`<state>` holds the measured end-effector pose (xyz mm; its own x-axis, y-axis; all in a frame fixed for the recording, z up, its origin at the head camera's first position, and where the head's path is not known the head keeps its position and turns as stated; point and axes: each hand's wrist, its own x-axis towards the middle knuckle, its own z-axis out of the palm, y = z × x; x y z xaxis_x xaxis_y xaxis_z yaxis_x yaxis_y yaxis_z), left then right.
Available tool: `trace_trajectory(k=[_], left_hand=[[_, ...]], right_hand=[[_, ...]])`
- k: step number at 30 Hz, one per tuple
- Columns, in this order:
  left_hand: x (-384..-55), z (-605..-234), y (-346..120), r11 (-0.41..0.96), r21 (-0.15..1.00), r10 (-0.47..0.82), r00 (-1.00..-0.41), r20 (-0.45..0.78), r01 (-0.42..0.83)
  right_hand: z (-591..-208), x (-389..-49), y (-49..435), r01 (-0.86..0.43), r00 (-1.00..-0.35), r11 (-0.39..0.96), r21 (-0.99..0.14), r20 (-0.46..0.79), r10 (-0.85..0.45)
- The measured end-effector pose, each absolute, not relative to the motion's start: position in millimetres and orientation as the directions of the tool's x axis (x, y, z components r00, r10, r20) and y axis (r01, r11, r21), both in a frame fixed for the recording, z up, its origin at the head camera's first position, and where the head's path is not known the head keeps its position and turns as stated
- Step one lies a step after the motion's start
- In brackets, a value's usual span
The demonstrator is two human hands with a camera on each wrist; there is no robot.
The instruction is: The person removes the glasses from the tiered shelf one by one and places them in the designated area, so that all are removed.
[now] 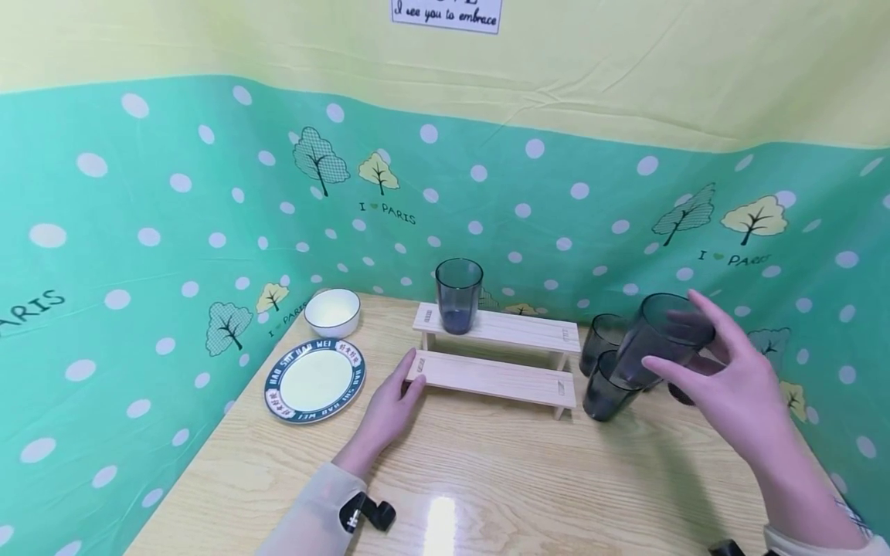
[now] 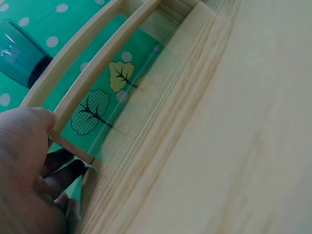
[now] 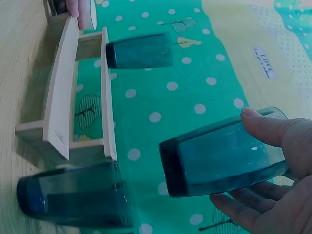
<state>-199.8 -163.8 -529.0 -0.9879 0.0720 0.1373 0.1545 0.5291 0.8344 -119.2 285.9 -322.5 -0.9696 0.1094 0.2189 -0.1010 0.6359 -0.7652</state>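
Observation:
My right hand (image 1: 747, 394) grips a dark, see-through glass tumbler (image 3: 224, 153) in the air, thumb on one side and fingers on the other. Below and behind it, more tumblers stand on the table, among them one in front (image 1: 603, 398) and one further back (image 1: 599, 340). At the left end of a two-tier wooden rack (image 1: 494, 378), my left hand (image 1: 385, 413) holds the lower step; in the left wrist view the thumb lies at the board's edge with fingers curled below. Another tumbler (image 1: 459, 301) stands upright on the left part of the upper step.
Left of the rack lies a blue-rimmed plate (image 1: 313, 382), with a white bowl (image 1: 332, 313) behind it. A green and yellow patterned cloth (image 1: 487, 193) hangs behind and beside the wooden table (image 1: 487, 463).

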Motion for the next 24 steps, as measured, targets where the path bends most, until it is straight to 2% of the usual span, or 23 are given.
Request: trace_trajectory(k=[9,16,24], left_hand=[[-199.9,-527.5,-162.9,0.527,0.836,0.07,-0.988,0.139,0.155],[-199.5,-527.0,-162.6,0.525,0.837,0.071,-0.988,0.138,0.154],[-199.7,-527.3,-162.8,0.532,0.833,0.07,-0.988,0.136,0.152]], right_hand=[[-326.1,-109.9,309.3,-0.081,-0.957,0.648,-0.758,0.241,0.163],[-335.0,-107.4,329.3,-0.016,-0.956,0.665,-0.747,0.205,0.208],[-350.3,-108.1,345.9,-0.003,-0.95,0.656,-0.755,0.207,0.233]])
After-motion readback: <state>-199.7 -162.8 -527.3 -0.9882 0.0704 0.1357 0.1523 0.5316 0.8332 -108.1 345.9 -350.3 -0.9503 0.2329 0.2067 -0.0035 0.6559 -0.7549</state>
